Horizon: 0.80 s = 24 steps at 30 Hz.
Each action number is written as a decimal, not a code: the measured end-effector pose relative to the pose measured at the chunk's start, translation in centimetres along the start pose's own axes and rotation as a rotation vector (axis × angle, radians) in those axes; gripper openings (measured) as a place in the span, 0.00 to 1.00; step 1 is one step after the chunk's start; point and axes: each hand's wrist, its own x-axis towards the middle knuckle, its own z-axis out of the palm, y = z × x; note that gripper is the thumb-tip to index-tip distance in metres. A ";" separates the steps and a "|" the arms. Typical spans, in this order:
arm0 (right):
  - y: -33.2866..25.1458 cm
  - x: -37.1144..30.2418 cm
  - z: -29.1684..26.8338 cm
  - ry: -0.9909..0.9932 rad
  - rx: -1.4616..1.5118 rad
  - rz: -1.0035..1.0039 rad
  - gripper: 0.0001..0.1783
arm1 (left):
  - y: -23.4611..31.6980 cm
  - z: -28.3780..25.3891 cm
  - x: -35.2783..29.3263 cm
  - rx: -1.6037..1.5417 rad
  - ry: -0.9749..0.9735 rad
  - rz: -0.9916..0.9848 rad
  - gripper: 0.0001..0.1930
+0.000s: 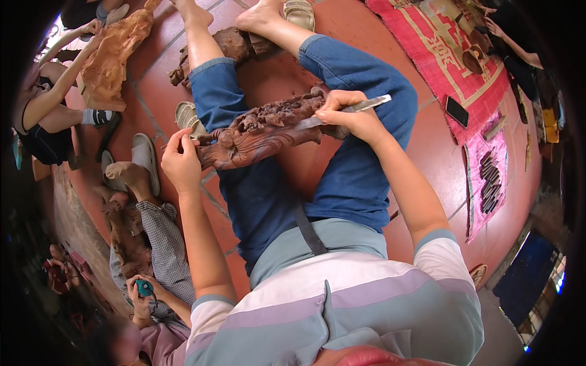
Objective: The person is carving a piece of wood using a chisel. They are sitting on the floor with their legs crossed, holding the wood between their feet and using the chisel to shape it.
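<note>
A dark reddish-brown wood carving (262,135) lies across my thighs, tilted up toward the right. Its upper side is cut with dense knobbly relief, and flowing grooves run along the lower side. My left hand (182,160) is closed around its left end, thumb and fingertips at the edge. In my right hand (354,114) is a slim silvery metal carving chisel (367,104), gripped midway. The chisel's narrow end rests at the carving's surface right of centre, and the other end sticks out past my hand to the upper right. My right palm hides its middle.
Another rough wood piece (232,46) lies on the tiled floor beyond my knees. At left, one person holds a large pale carving (116,55); another holds a teal object (144,288). On the right are a red mat (448,67), a phone (456,111) and dark tools (490,182) on pink cloth.
</note>
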 end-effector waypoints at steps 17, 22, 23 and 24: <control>-1.8 0.6 0.9 -0.018 -0.004 0.045 0.09 | 0.0 0.0 -0.3 -0.026 -0.008 -0.025 0.10; -1.8 -1.0 -1.7 0.009 -0.054 0.099 0.10 | 0.1 0.1 -0.4 -0.022 0.005 0.012 0.10; -2.4 -0.9 -1.9 -0.004 -0.101 0.134 0.10 | 0.1 0.2 -0.6 -0.030 0.008 0.010 0.10; -2.6 -0.7 -1.4 0.004 -0.075 0.082 0.10 | 0.0 0.1 -0.2 0.003 0.005 0.030 0.10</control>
